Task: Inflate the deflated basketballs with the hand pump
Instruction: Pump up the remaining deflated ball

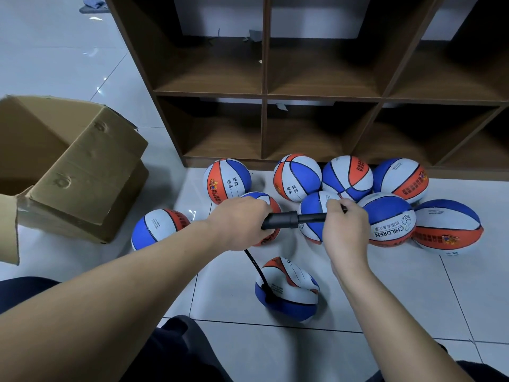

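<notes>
Nearby, cardboard box (pixel 82 172) (inside hidden) beside bare wooden cubbies (pixel 319 86).

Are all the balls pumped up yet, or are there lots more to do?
Nearly done, it seems. The round balls by the shelf already look full. In hand: the left hand and right hand hold the pump, its hose plugged into the squashed ball. That one still needs air.
</notes>
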